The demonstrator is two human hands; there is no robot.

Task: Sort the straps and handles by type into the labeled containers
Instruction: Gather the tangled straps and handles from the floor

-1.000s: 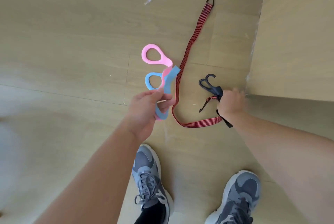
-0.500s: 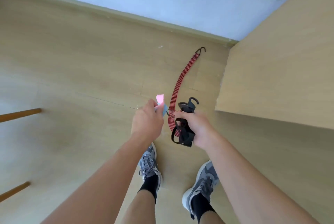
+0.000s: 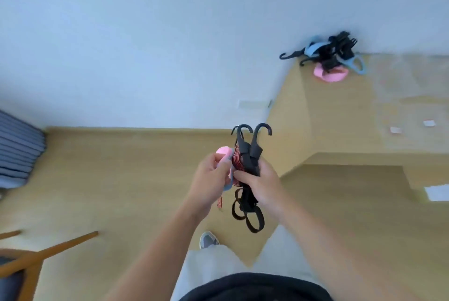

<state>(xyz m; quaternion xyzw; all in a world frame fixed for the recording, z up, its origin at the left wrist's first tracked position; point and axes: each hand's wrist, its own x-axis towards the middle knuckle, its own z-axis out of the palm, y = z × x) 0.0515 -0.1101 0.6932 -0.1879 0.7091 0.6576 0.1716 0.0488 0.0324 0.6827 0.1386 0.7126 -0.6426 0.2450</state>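
Hands touching: left hand [image 3: 210, 179] pinches the pink handle [image 3: 224, 150], right hand [image 3: 261, 185] grips black hooked straps [image 3: 252, 155] and red strap [image 3: 237, 161]. Bunched, probably, for carrying to the surface [image 3: 340, 111] beyond them.

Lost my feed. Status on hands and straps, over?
Left hand grips handles. Right hand grips black straps; red cord bunched between hands. Pile on counter; no containers seen.

The red bungee cord [image 3: 237, 158], lifted off the floor [image 3: 121, 179], now bunches with black hooked straps [image 3: 252, 152] in the right hand [image 3: 260, 182], beside the pink handle [image 3: 224, 150].
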